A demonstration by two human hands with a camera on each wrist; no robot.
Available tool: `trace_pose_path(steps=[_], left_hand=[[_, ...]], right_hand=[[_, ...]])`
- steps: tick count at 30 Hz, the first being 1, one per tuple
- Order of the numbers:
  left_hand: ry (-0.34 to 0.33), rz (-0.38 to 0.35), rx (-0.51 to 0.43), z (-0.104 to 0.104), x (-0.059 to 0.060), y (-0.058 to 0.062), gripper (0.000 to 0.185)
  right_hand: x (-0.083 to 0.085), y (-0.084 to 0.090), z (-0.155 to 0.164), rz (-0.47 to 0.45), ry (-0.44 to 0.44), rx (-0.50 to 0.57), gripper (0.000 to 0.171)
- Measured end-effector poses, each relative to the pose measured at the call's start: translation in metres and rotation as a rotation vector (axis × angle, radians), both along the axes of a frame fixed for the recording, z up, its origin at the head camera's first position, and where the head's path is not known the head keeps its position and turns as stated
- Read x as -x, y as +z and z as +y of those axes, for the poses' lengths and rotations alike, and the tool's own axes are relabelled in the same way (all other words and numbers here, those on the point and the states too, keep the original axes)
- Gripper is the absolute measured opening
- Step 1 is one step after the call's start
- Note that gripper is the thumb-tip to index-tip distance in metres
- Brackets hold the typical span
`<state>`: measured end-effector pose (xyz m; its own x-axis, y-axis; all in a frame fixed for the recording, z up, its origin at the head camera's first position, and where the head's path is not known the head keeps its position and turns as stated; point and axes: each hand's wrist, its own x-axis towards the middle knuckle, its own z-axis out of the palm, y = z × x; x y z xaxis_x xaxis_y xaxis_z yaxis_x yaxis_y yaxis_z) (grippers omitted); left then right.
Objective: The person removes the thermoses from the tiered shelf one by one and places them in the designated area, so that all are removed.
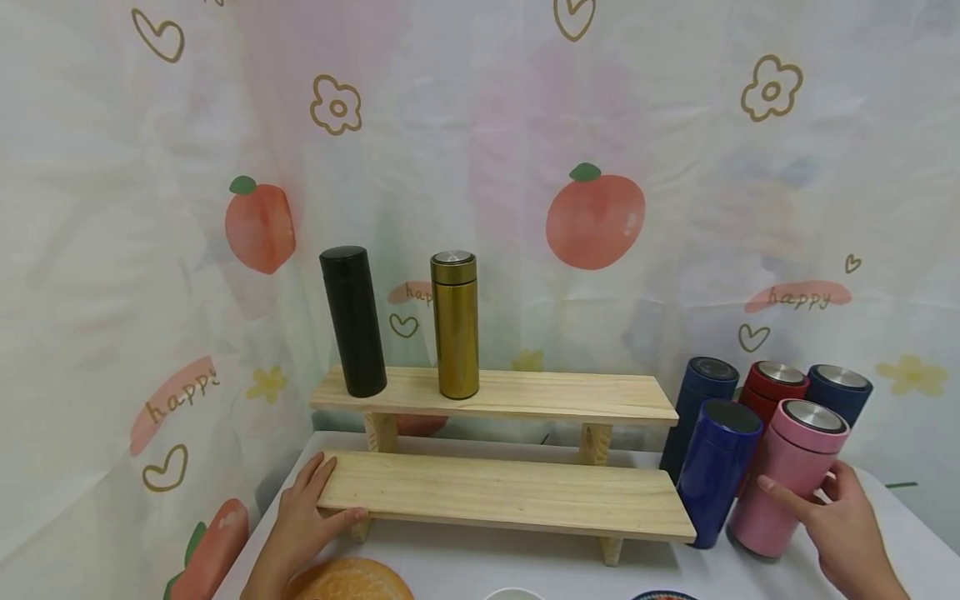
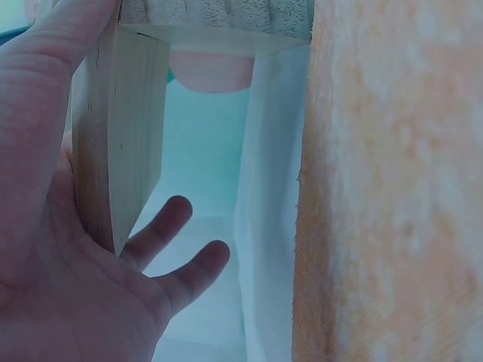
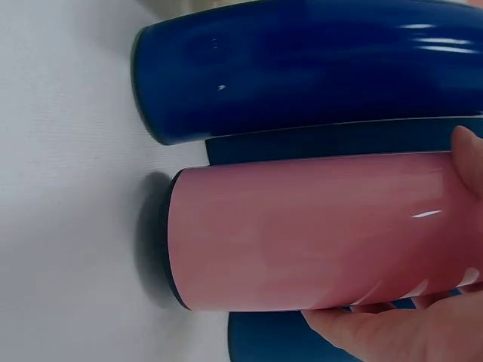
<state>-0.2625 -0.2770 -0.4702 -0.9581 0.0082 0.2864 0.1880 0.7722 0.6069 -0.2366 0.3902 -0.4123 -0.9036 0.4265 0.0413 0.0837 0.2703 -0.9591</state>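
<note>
My right hand [image 1: 843, 529] grips a pink thermos [image 1: 791, 475] with a steel-topped lid, thumb on one side and fingers round the other. The thermos leans slightly; in the right wrist view its dark base is right by the white tablecloth, with a shadow beside it. My left hand [image 1: 296, 517] holds the left end of the lower board of a two-tier wooden shelf [image 1: 510, 492], thumb at the front edge. In the left wrist view a wooden leg [image 2: 136, 136] of the shelf lies against the palm. On the upper board stand a black thermos [image 1: 352, 325] and a gold thermos [image 1: 456, 333].
A bright blue thermos [image 1: 716, 475], a dark blue one [image 1: 693, 417], a red one [image 1: 772, 383] and a navy one [image 1: 847, 387] crowd round the pink thermos. Bread [image 1: 348, 579], a white rim [image 1: 513, 594] and a patterned dish [image 1: 663, 595] show at the front. A printed curtain hangs behind.
</note>
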Motion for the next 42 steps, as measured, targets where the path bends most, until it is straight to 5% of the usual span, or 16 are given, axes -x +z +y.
trace_pose_path(steps=[13,28,35,42], left_hand=[[0.004,-0.038,-0.003,0.002,0.001,0.001,0.105],[0.005,-0.046,-0.012,0.001,-0.002,0.003,0.104],[0.008,-0.06,-0.019,0.001,-0.001,0.004,0.104],[-0.003,-0.032,-0.011,0.001,0.0,0.002,0.103]], right_hand=[[0.005,-0.011,0.008,-0.008,-0.023,-0.053,0.103],[0.009,-0.018,0.019,-0.004,0.069,-0.101,0.104],[0.007,-0.011,0.018,-0.039,0.113,-0.103,0.104],[0.004,0.004,0.01,-0.084,0.066,-0.065,0.094]])
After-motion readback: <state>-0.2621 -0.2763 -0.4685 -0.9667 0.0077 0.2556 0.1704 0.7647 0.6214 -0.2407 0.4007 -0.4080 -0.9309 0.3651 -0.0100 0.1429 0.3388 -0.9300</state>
